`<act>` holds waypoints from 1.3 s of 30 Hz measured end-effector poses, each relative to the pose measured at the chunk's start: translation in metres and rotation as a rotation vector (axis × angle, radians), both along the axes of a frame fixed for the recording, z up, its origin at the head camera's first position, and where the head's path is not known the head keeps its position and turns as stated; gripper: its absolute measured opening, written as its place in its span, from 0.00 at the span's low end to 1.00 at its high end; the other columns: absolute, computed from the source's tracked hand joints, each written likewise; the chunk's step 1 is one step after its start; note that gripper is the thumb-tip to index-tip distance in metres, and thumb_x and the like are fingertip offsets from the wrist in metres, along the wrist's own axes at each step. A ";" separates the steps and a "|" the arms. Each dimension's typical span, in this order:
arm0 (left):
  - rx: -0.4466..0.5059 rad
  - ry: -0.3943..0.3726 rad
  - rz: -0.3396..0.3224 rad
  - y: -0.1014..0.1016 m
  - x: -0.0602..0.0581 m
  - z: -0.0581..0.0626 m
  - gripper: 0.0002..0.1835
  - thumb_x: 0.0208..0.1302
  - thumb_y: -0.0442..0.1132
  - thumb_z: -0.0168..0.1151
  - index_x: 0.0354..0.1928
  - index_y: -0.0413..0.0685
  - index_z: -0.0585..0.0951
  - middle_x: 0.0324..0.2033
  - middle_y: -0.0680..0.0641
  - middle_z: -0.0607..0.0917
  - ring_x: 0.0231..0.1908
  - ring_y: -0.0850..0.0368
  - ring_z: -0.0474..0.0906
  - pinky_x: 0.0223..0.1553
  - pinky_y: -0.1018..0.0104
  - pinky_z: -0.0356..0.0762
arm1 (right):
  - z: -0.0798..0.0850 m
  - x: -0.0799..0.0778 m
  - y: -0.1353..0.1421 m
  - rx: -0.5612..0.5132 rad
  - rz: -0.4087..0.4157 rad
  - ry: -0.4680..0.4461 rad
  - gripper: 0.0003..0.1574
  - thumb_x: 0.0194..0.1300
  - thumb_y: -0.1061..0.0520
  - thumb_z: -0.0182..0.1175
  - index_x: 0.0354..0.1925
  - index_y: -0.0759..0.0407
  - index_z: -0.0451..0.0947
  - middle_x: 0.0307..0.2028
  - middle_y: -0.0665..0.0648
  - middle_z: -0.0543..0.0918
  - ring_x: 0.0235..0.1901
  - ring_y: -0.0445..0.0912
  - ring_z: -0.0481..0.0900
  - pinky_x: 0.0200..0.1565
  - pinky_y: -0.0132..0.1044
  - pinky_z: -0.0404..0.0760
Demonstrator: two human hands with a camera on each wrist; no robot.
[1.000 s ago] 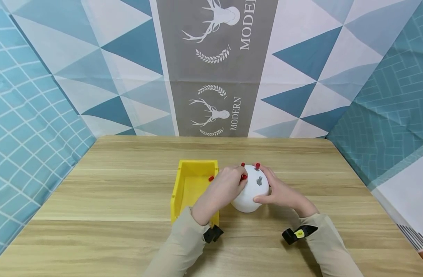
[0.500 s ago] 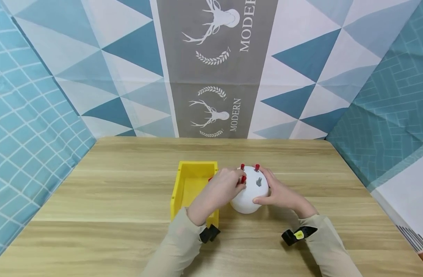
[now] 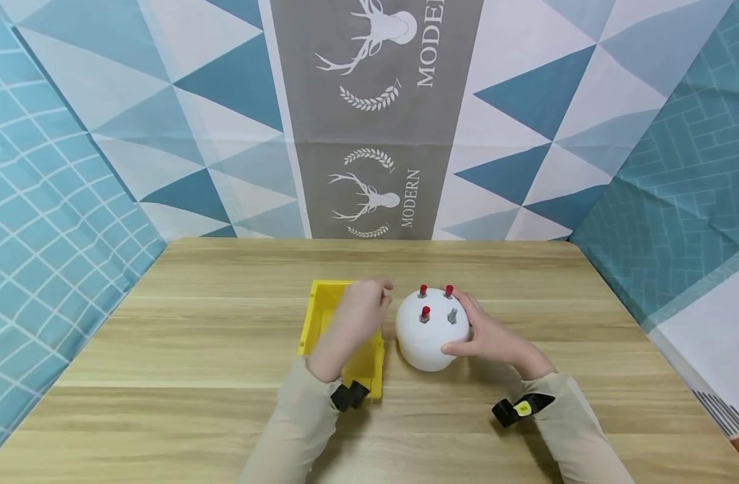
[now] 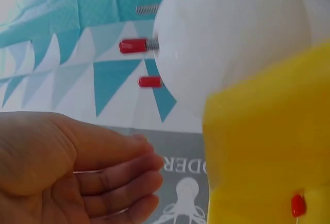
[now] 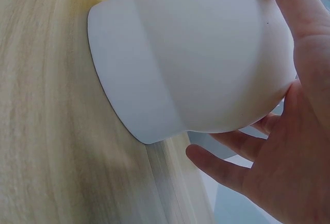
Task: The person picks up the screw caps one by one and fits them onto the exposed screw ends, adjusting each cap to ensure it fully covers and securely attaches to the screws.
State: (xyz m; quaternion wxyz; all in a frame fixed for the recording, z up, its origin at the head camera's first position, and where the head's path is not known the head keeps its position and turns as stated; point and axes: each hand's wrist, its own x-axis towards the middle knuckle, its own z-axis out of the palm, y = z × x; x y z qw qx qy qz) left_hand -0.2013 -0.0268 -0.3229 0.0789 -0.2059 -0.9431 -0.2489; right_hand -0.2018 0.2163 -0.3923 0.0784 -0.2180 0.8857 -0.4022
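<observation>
A white rounded body (image 3: 428, 346) with a narrower base stands on the table. On its top are threaded bolts; three wear red caps (image 3: 425, 312), and one bolt (image 3: 452, 316) is bare. My right hand (image 3: 496, 337) holds the body from the right side, thumb at the front and fingers round the back. To the left, my left hand (image 3: 358, 312) hovers over the yellow bin (image 3: 375, 376). Its fingers (image 4: 129, 175) are loosely curled with nothing showing between them and the thumb. One loose red cap (image 4: 298, 205) shows in the bin in the left wrist view.
The wooden table (image 3: 193, 349) extends around the bin and the white body. A patterned backdrop (image 3: 369, 121) rises behind the table's far edge. Both wrists carry black camera mounts, such as the right one (image 3: 520, 409).
My left hand has let go of the front-left red cap, which stays on its bolt, and has moved left over the yellow bin. The right hand keeps its hold.
</observation>
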 end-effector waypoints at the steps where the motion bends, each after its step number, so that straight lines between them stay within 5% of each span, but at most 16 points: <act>1: -0.008 0.005 0.018 -0.002 -0.001 -0.001 0.09 0.60 0.32 0.55 0.41 0.38 0.80 0.35 0.43 0.84 0.22 0.57 0.70 0.24 0.72 0.70 | 0.000 0.000 0.000 0.002 -0.003 -0.001 0.64 0.45 0.42 0.69 0.68 0.52 0.41 0.64 0.58 0.54 0.59 0.57 0.60 0.56 0.61 0.64; 8: -0.026 0.072 0.083 -0.010 -0.008 -0.008 0.06 0.58 0.29 0.56 0.36 0.38 0.80 0.33 0.43 0.84 0.34 0.48 0.80 0.36 0.60 0.77 | 0.001 0.002 -0.001 -0.003 -0.016 -0.012 0.64 0.44 0.42 0.70 0.68 0.51 0.41 0.65 0.57 0.54 0.60 0.57 0.59 0.56 0.61 0.63; 15: 0.016 0.077 0.131 -0.012 -0.013 -0.017 0.05 0.57 0.28 0.56 0.33 0.36 0.81 0.32 0.41 0.83 0.33 0.47 0.80 0.35 0.60 0.78 | 0.000 0.001 -0.001 -0.020 -0.003 -0.011 0.64 0.44 0.43 0.70 0.69 0.53 0.41 0.65 0.58 0.52 0.61 0.57 0.58 0.57 0.62 0.61; 21: -0.049 0.105 0.160 -0.015 -0.016 -0.030 0.06 0.55 0.27 0.57 0.32 0.34 0.81 0.28 0.39 0.80 0.30 0.46 0.79 0.33 0.58 0.78 | -0.002 0.000 -0.003 -0.019 0.013 -0.007 0.64 0.45 0.43 0.70 0.69 0.51 0.40 0.66 0.59 0.50 0.62 0.57 0.55 0.57 0.63 0.60; 28: -0.117 -0.060 0.129 -0.017 -0.019 -0.035 0.06 0.56 0.27 0.54 0.24 0.38 0.77 0.22 0.44 0.74 0.22 0.54 0.66 0.24 0.64 0.68 | -0.001 0.001 -0.001 -0.011 0.005 -0.016 0.64 0.47 0.43 0.68 0.69 0.52 0.39 0.67 0.60 0.48 0.63 0.59 0.53 0.58 0.64 0.58; 39: -0.184 -0.201 0.104 -0.017 -0.019 -0.040 0.07 0.53 0.26 0.52 0.20 0.41 0.72 0.24 0.45 0.70 0.26 0.53 0.65 0.31 0.62 0.68 | 0.001 0.001 0.000 -0.009 0.001 -0.024 0.64 0.46 0.43 0.69 0.69 0.52 0.39 0.67 0.59 0.49 0.63 0.58 0.54 0.58 0.63 0.58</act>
